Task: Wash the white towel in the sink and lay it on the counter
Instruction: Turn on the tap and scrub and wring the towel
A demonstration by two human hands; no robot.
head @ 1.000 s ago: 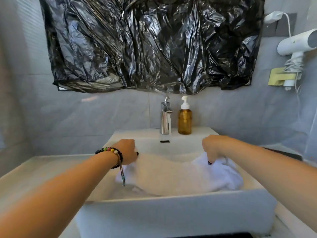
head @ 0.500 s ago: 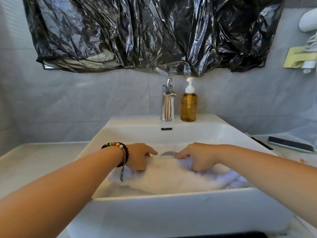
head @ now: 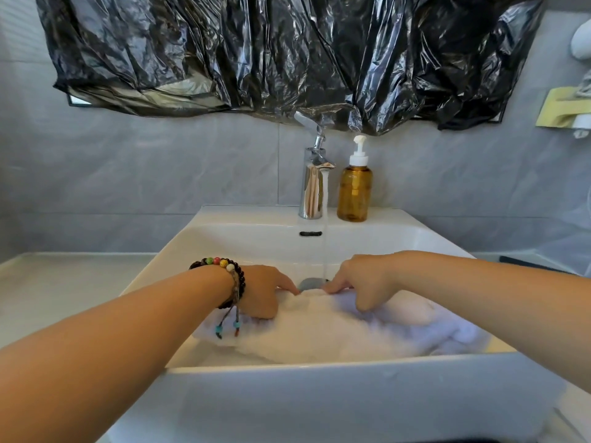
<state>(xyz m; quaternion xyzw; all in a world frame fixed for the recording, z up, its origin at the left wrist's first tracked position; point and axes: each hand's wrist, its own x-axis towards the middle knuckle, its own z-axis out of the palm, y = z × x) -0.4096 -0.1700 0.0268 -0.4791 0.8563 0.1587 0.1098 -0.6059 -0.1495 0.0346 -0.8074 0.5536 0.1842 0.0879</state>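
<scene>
White towel point(head: 326, 334) lies bunched in the sink point(head: 319, 394), filling the basin's near half. Left hand point(head: 265, 290) grips its far edge at 10 o'clock, fingers curled into the cloth, forefinger extended. Right hand point(head: 364, 279) pinches the same edge at 1 o'clock. Both have closed inward from the towel's ends within the last second. Beyond them the drain point(head: 310, 282) shows, and water now falls from the faucet point(head: 315, 183) (amber soap dispenser point(head: 355, 190) beside it). Judgement: wetting begins; counter point(head: 64, 289) stage not yet reached.

Grey tile wall point(head: 160, 174) w/ black plastic sheet point(head: 271, 49)
</scene>
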